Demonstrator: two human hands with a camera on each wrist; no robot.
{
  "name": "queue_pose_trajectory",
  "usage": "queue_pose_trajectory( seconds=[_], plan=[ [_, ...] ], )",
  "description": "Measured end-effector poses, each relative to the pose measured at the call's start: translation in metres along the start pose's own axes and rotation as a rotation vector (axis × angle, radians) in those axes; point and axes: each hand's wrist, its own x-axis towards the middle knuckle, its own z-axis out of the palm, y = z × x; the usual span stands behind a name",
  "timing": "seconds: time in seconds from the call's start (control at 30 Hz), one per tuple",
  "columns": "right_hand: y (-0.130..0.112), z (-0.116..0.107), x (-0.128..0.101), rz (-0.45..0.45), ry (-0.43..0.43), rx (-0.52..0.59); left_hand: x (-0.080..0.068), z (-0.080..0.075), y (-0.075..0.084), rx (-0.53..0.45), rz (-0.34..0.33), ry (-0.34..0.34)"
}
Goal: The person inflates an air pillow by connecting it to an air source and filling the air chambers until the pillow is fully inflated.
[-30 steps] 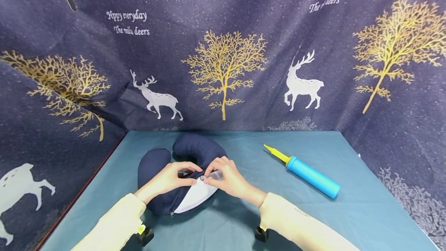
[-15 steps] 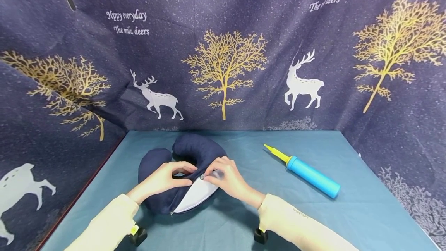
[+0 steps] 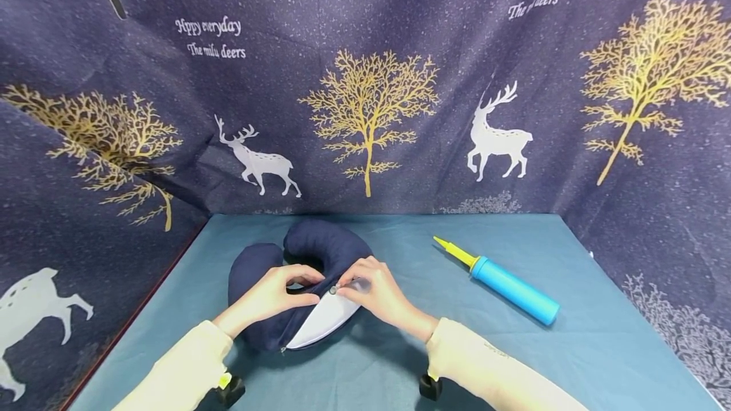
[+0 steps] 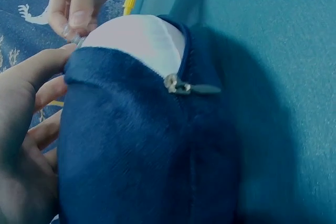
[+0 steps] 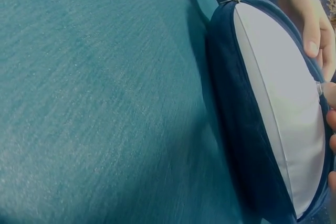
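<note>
A navy U-shaped neck pillow (image 3: 331,246) lies on the table with its cover unzipped, baring a white inner cushion (image 3: 322,321). The zipper pull (image 4: 202,88) hangs at one end of the opening in the left wrist view. My left hand (image 3: 276,293) holds the cover at the edge of the opening, thumb on the near side and fingers beyond. My right hand (image 3: 374,290) pinches a small clear valve (image 3: 333,290) on the white cushion between thumb and fingers. In the right wrist view the right fingertips (image 5: 331,95) partly hide the valve.
A blue hand pump (image 3: 514,290) with a yellow nozzle (image 3: 454,250) lies to the right on the teal-covered table (image 3: 400,240). Behind the table hangs a dark cloth (image 3: 400,163) printed with deer and trees.
My left hand has drawn back slightly to the left, away from the valve. The right hand stays at the valve with barely any movement.
</note>
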Motion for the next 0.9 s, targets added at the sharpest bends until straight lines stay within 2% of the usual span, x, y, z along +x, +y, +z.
queue_pose_trajectory(
  seconds=[0.3, 0.6, 0.9],
  plan=[
    [0.0004, -0.0004, 0.0013, -0.003, 0.035, 0.072, 0.0028, 0.0067, 0.0034, 0.055, -0.06, 0.029],
    [-0.0017, 0.0047, 0.0002, 0.026, 0.066, 0.092, 0.0038, 0.0095, 0.0063, 0.076, -0.065, 0.022],
    [-0.0009, 0.0058, 0.0008, -0.071, 0.068, 0.042, 0.0045, 0.01, 0.006, 0.08, -0.042, 0.024]
  ],
)
